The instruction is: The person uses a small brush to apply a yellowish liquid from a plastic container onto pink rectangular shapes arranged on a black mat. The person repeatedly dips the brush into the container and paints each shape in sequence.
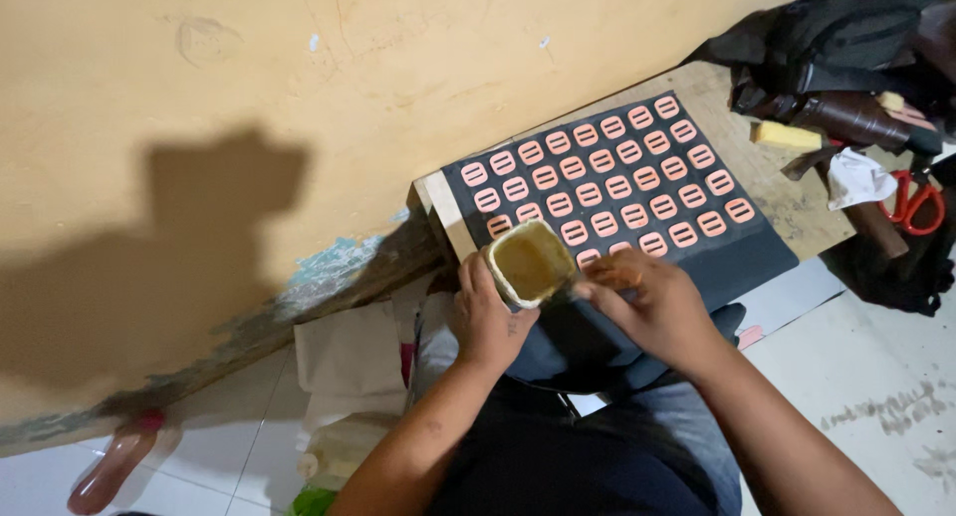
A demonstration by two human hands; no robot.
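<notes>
My left hand (488, 317) grips a small open tub (530, 264) of yellowish glue, tilted over my lap. Beside it, my right hand (647, 302) has its fingers curled at the near edge of a dark sheet (737, 252) and appears to pinch something small that I cannot make out. Rows of several pink buckle-shaped pieces (602, 189) cover the sheet, which lies on a low wooden board (797, 207). The sheet's near end hangs down toward my knees.
A yellow-painted wall (299, 98) runs along the left. Red-handled scissors (911, 202), a yellow block (787, 135), white cloth (858, 177) and dark bags (846, 48) crowd the board's right end. A pink sandal (115, 466) and papers (349, 362) lie on the white tiled floor.
</notes>
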